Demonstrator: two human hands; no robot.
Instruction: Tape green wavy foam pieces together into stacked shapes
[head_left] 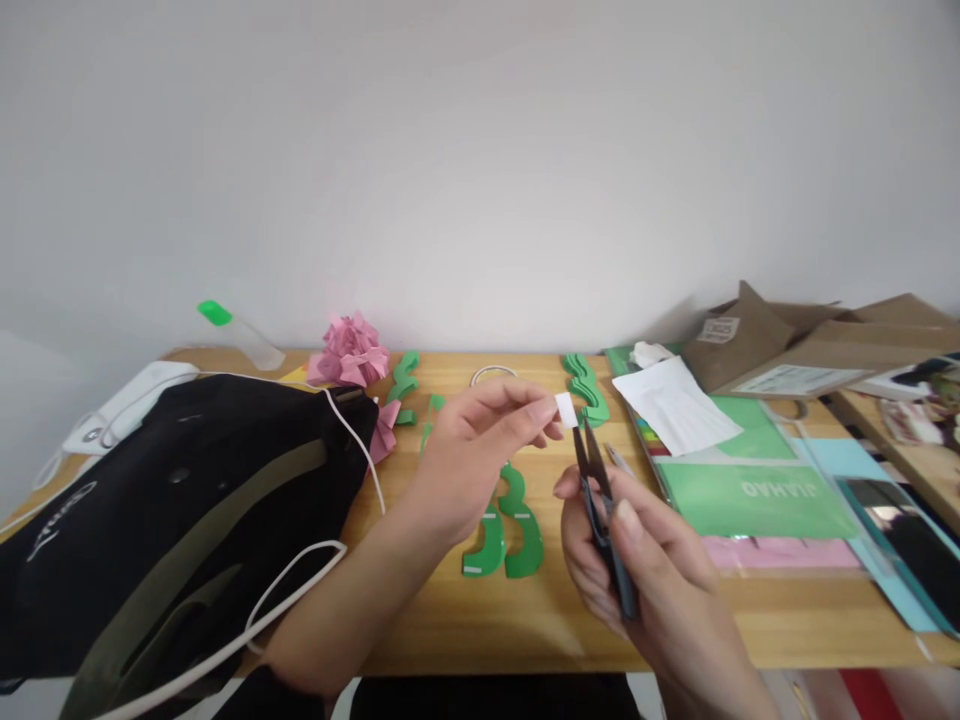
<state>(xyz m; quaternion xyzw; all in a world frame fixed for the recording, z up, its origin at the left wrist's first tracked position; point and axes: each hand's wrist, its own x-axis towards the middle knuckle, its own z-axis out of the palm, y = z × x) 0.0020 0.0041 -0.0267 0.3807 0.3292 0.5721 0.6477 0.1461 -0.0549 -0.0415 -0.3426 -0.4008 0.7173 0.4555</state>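
Note:
My left hand (472,450) hovers over the middle of the wooden table (450,620) and pinches a small white strip of tape (566,410) between thumb and fingertips. My right hand (637,560) grips a pair of black thread snips (600,500), blades pointing up at the strip and nearly touching it. Beneath my hands lie curved green paper pieces (506,535), some with small white tabs on them.
A black drawstring bag (172,500) fills the left. Pink paper flowers (352,350), more green cut-outs (585,385), a tape ring (493,374) and a green-capped tube (236,330) lie at the back. Packs of coloured paper (757,490) and cardboard boxes (810,345) sit right.

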